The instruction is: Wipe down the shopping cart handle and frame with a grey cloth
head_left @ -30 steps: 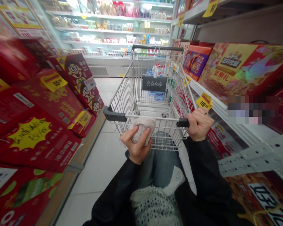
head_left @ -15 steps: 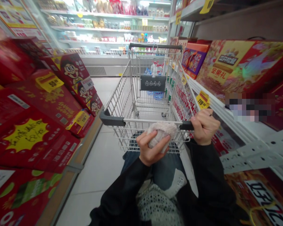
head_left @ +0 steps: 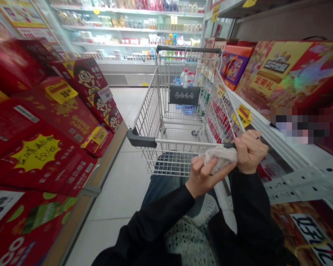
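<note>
A metal shopping cart stands in a shop aisle in front of me. My right hand is wrapped round the right end of the cart's handle bar. My left hand pinches a beige fluffy cloth and presses it against the bar right beside my right hand. Water bottles show through the cart's far end, behind a dark sign plate. My black sleeves and blue jeans fill the lower middle.
Red gift boxes with yellow price tags line the left side at floor level. Shelves with more red boxes run close along the right. A chilled display with stocked shelves closes the aisle's far end. White floor tiles lie between.
My left hand slid the cloth rightward along the handle bar, from its middle to my right hand. The right hand kept its grip. The view shifted slightly.
</note>
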A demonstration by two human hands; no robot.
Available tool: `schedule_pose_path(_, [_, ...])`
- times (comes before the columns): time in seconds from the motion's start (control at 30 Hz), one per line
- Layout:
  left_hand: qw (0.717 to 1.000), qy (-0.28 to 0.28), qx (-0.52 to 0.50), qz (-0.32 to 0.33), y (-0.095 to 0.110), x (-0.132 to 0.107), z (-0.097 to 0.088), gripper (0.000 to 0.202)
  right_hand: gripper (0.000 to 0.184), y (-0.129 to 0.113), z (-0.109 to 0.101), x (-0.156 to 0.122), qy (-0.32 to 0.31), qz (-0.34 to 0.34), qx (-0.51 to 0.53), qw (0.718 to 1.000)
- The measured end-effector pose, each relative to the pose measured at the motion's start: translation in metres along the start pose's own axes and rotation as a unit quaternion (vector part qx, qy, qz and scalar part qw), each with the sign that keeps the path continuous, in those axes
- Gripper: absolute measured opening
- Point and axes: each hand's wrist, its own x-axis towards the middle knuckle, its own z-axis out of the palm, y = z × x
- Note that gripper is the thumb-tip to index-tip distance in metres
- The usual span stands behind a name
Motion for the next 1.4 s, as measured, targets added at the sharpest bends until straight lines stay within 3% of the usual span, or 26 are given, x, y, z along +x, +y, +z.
schedule_pose_path(0.07, [0.999, 0.016, 0.031, -0.022, -0.010, -0.005, -0.008, 0.062, 0.045, -0.002, -0.001, -0.001, -0.003, -0.004, -0.001, 1.000])
schedule_pose_path(0.23, [0.971, 0.085, 0.189, -0.120, -0.079, -0.022, -0.064, 0.068, 0.045, -0.008, 0.000, -0.002, -0.026, -0.010, -0.030, 0.999])
schedule_pose_path(0.3, [0.961, 0.109, 0.204, -0.153, -0.095, -0.025, -0.074, 0.070, 0.046, -0.010, 0.003, -0.002, -0.018, -0.008, -0.044, 0.999])
schedule_pose_path(0.37, [0.962, 0.116, 0.185, -0.163, -0.091, -0.025, -0.068, 0.070, 0.047, -0.012, 0.006, -0.002, -0.003, -0.003, -0.053, 0.999])
schedule_pose_path(0.43, [0.973, 0.098, 0.150, -0.144, -0.070, -0.028, -0.049, 0.070, 0.046, -0.015, 0.008, -0.003, 0.003, 0.003, -0.058, 0.998])
schedule_pose_path(0.53, [0.997, 0.022, 0.055, -0.057, -0.033, -0.037, -0.020, 0.066, 0.032, -0.021, 0.007, -0.008, -0.002, 0.022, -0.037, 0.999])
schedule_pose_path(0.6, [0.999, -0.037, 0.005, 0.007, -0.020, -0.045, -0.011, 0.057, 0.020, -0.025, 0.004, -0.015, -0.002, 0.038, -0.002, 0.999])
schedule_pose_path(0.7, [0.996, -0.075, 0.006, 0.038, -0.026, -0.042, -0.018, 0.052, 0.029, -0.029, 0.000, -0.029, 0.010, 0.068, 0.050, 0.996])
schedule_pose_path(0.87, [0.998, 0.025, 0.052, -0.007, -0.051, 0.009, -0.038, 0.074, 0.039, -0.028, 0.002, -0.044, 0.019, 0.086, 0.097, 0.991])
schedule_pose_path(0.93, [0.998, 0.019, 0.048, -0.021, -0.050, 0.020, -0.036, 0.073, 0.039, -0.026, 0.004, -0.046, 0.022, 0.093, 0.099, 0.990])
schedule_pose_path(1.0, [0.999, -0.036, 0.030, -0.004, -0.043, 0.011, -0.030, 0.069, 0.039, -0.024, 0.005, -0.046, 0.022, 0.107, 0.107, 0.988])
schedule_pose_path(1.13, [0.979, -0.169, 0.007, 0.110, -0.032, -0.040, -0.018, 0.057, 0.039, -0.021, 0.007, -0.047, 0.017, 0.128, 0.140, 0.982])
schedule_pose_path(1.23, [0.959, -0.213, -0.003, 0.189, -0.038, -0.054, -0.016, 0.046, 0.039, -0.019, 0.008, -0.048, 0.003, 0.129, 0.152, 0.980])
schedule_pose_path(1.3, [0.958, -0.197, -0.003, 0.210, -0.042, -0.039, -0.016, 0.049, 0.039, -0.018, 0.008, -0.048, -0.007, 0.130, 0.160, 0.978])
schedule_pose_path(1.4, [0.981, -0.112, 0.021, 0.159, -0.040, -0.005, -0.014, 0.061, 0.042, -0.016, 0.004, -0.048, -0.022, 0.132, 0.168, 0.977])
